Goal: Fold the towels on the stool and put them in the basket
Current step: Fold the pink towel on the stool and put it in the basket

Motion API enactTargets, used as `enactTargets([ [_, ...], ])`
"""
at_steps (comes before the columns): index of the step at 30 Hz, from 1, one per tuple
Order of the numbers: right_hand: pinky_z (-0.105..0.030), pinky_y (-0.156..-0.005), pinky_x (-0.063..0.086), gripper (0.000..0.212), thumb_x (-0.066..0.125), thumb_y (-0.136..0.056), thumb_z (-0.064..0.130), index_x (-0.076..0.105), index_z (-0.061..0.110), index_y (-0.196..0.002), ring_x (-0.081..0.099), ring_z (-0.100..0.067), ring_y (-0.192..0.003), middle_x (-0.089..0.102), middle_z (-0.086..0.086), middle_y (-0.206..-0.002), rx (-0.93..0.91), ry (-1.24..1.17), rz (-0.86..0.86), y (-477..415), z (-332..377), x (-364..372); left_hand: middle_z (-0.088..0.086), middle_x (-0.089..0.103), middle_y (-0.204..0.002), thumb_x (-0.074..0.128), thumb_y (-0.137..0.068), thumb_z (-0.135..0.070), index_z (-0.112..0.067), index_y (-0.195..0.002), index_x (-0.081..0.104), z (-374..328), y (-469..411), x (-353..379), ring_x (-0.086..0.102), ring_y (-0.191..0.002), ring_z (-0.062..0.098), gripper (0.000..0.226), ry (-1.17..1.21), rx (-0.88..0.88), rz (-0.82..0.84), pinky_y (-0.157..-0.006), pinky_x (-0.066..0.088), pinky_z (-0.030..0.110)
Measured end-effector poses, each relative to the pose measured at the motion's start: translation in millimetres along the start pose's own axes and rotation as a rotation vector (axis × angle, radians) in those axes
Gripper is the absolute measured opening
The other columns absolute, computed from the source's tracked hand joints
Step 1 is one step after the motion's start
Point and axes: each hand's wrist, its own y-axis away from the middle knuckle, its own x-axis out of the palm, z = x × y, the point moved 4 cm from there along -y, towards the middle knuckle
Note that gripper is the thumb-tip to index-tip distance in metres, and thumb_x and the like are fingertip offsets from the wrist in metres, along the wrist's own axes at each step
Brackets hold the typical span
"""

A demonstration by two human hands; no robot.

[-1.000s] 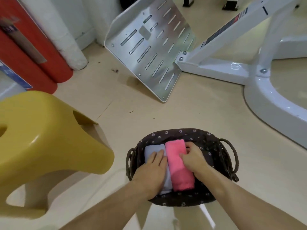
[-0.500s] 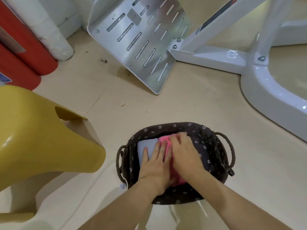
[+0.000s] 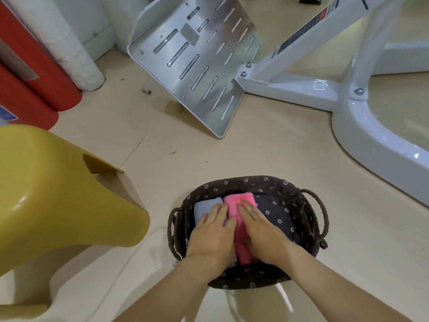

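A dark basket (image 3: 285,194) with a flower-print lining and rope handles stands on the floor in front of me. Inside it lie two folded towels side by side: a pale blue-grey one (image 3: 204,206) on the left and a pink one (image 3: 236,202) beside it. My left hand (image 3: 212,233) lies flat, palm down, over the pale towel and the pink one's left edge. My right hand (image 3: 262,231) presses flat on the pink towel. Neither hand grips anything. The yellow stool (image 3: 53,189) stands to the left with nothing visible on its seat.
A slotted metal plate (image 3: 197,59) leans on a white machine frame (image 3: 362,126) beyond the basket. Red cylinders (image 3: 34,73) and a white roll (image 3: 67,45) stand at the far left. Beige floor lies between stool and basket.
Both hands have flattened out on the towels, the right one sliding down the pink towel so its far end shows again. The view shifted slightly.
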Motion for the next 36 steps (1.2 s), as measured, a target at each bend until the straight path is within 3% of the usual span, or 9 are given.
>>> enactTargets([
  [4,-0.042,-0.117,0.021,0.079,0.051,-0.093,0.02,0.0,0.021,-0.153,-0.004,-0.007,-0.147,-0.009,0.015,-0.158,0.171,-0.064,0.078,4,2,-3,0.007,-0.017,-0.158,0.044,-0.095,-0.019,-0.02,-0.15,0.019,5,11,11,-0.001,-0.147,0.035,0.06,-0.016,-0.08,0.05,-0.112,0.023,0.046],
  [10,-0.049,-0.11,0.027,0.075,0.052,-0.091,0.021,0.008,0.019,-0.151,0.003,-0.013,-0.147,-0.002,0.006,-0.161,0.284,0.063,0.098,15,21,-11,0.01,-0.009,-0.16,0.058,-0.088,-0.012,-0.019,-0.151,0.015,6,9,-2,-0.001,-0.147,0.034,0.077,-0.086,-0.031,0.201,-0.112,0.028,0.044],
  [14,-0.047,-0.104,0.033,0.062,0.052,-0.087,0.022,0.026,0.019,-0.143,0.02,-0.021,-0.142,0.017,-0.001,-0.157,0.306,0.022,0.029,16,29,-31,0.006,0.03,-0.151,0.053,-0.087,-0.014,-0.02,-0.136,0.04,19,19,-33,0.038,-0.134,0.03,0.051,-0.025,0.01,0.149,-0.097,0.044,0.042],
  [17,-0.042,-0.108,0.035,0.058,0.044,-0.088,0.025,0.031,0.018,-0.144,0.027,-0.023,-0.139,0.026,-0.003,-0.154,0.267,0.012,-0.032,12,34,-62,-0.002,0.058,-0.11,0.04,-0.091,-0.023,-0.022,-0.099,0.054,31,27,-77,0.056,-0.107,0.027,0.016,0.051,0.04,-0.037,-0.083,0.046,0.036],
  [19,-0.036,-0.107,0.036,0.058,0.044,-0.084,0.024,0.037,0.016,-0.141,0.037,-0.025,-0.133,0.038,-0.004,-0.145,0.277,-0.065,-0.057,16,41,-86,-0.002,0.059,-0.095,0.036,-0.096,-0.027,-0.02,-0.085,0.051,35,38,-104,0.058,-0.097,0.025,0.019,0.094,0.074,-0.092,-0.079,0.044,0.036],
  [24,-0.034,-0.098,0.042,0.039,0.048,-0.09,0.02,0.055,0.014,-0.129,0.056,-0.024,-0.114,0.059,-0.007,-0.124,0.432,-0.347,-0.088,59,88,-158,-0.012,0.067,-0.115,0.034,-0.096,-0.033,-0.033,-0.118,0.062,27,99,-194,0.059,-0.105,0.012,0.036,0.396,0.023,-0.15,-0.093,0.041,0.024],
  [30,-0.03,-0.081,0.047,0.015,0.053,-0.089,0.015,0.065,0.024,-0.084,0.06,-0.016,-0.08,0.067,0.005,-0.088,0.65,-0.895,-0.213,138,141,-265,-0.008,0.068,-0.094,0.041,-0.085,-0.017,-0.022,-0.097,0.071,-12,145,-306,0.059,-0.087,0.012,0.033,0.629,-0.013,-0.258,-0.082,0.045,0.025],
  [33,-0.028,-0.079,0.05,0.017,0.054,-0.09,0.01,0.066,0.019,-0.097,0.061,-0.01,-0.077,0.067,0.005,-0.092,0.789,-1.062,-0.332,184,131,-328,-0.018,0.063,-0.093,0.049,-0.093,-0.014,-0.025,-0.101,0.069,-60,150,-359,0.056,-0.088,0.002,0.024,0.724,-0.028,-0.203,-0.08,0.039,0.011],
  [36,-0.022,-0.068,0.051,0.024,0.053,-0.09,0.007,0.063,0.023,-0.105,0.062,-0.003,-0.069,0.065,0.003,-0.094,0.891,-1.147,-0.493,232,102,-393,-0.017,0.066,-0.086,0.05,-0.094,-0.012,-0.027,-0.102,0.068,-123,138,-399,0.06,-0.083,0.002,0.025,0.847,-0.017,-0.102,-0.08,0.045,0.015],
])
